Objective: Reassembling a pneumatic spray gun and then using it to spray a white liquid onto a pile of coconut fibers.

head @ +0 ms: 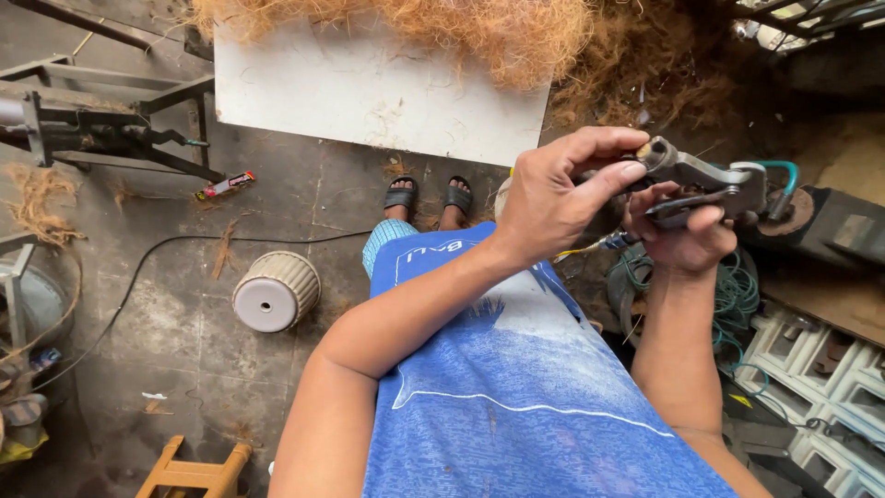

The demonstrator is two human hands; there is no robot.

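A grey metal plier-like hand tool [714,180] with a teal hose at its far end is held up in front of my chest. My right hand [687,235] grips its handles from below. My left hand [558,194] reaches across from the left, its fingertips and thumb pinching the near tip of the tool, where a small brownish piece shows. Thin yellow and blue wires [599,245] hang beneath the two hands. My blue shirt fills the lower middle of the view, with my sandalled feet [429,198] below.
A ribbed white pot [275,291] lies on its side on the concrete floor at left. A white board [369,92] with brown coir fibre [442,28] heaped on it is ahead. Metal frame at far left, green coiled cord [737,295] and white grid crates [830,378] at right, wooden stool [194,470] below.
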